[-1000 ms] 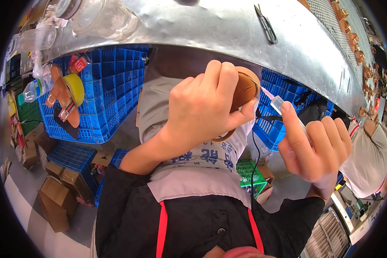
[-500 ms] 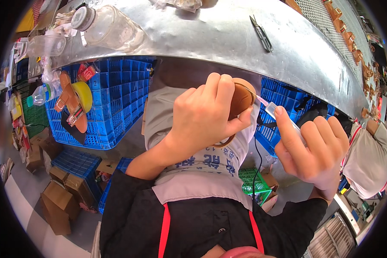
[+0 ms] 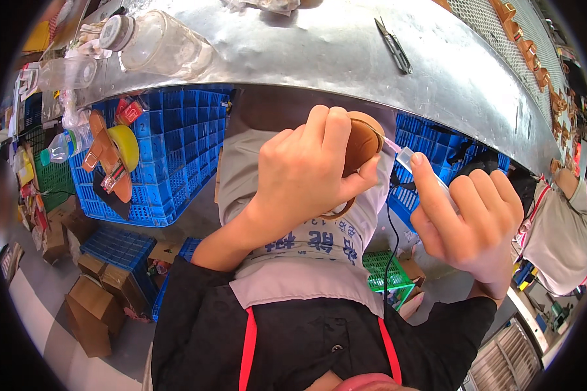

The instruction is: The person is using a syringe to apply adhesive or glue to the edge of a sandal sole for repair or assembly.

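Note:
My left hand (image 3: 301, 164) is closed round a brown sandal (image 3: 361, 147) above my lap, thumb on the near side and knuckles up. Part of the sandal's strap or sole shows below my palm, and the rest is hidden. In my right hand (image 3: 469, 221) is a slim tool with a clear, whitish handle (image 3: 406, 158) and a thin pinkish tip, like a small brush. My index finger lies along the handle. That tip reaches the right edge of the sandal's sole; whether it touches is too small to tell.
Beyond my lap runs a metal worktable (image 3: 293, 55) with thread snips (image 3: 393, 47) and a clear plastic jar (image 3: 166, 45). Blue crates (image 3: 150, 163) stand at left, with another brown sandal (image 3: 107, 159) on top. Cardboard boxes (image 3: 94, 306) lie on the floor. A person (image 3: 561, 241) sits at right.
Both hands have shifted slightly left in the picture, along with the sandal and the tool. The tool's tip stays at the sole's edge, and both grips look the same.

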### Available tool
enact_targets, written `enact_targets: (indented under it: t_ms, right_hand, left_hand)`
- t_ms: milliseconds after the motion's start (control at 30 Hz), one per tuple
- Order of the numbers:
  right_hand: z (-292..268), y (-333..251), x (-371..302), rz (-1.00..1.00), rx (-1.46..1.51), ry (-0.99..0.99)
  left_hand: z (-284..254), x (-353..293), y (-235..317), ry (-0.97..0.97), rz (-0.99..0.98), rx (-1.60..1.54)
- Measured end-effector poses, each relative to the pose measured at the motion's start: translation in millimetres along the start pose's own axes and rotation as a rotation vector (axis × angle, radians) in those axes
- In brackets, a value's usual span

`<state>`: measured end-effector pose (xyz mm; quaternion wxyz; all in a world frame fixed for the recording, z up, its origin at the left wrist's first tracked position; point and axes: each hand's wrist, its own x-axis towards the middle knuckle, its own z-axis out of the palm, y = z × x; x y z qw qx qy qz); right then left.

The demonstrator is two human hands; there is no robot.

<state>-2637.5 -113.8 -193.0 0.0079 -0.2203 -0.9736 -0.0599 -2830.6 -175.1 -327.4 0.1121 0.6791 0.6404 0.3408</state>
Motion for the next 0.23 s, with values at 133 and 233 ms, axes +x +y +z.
enact_targets:
  t_ms: [133, 233]
  right_hand:
    - [3.6, 1.3, -1.4, -0.018, -0.032, 0.016]
    - [1.4, 0.4, -1.1, -0.010, -0.033, -0.009]
  left_hand:
    - [-0.3, -0.2, -2.7, -0.020, -0.012, -0.016]
    - [-0.1, 0.1, -3.1, -0.013, -0.017, -0.003]
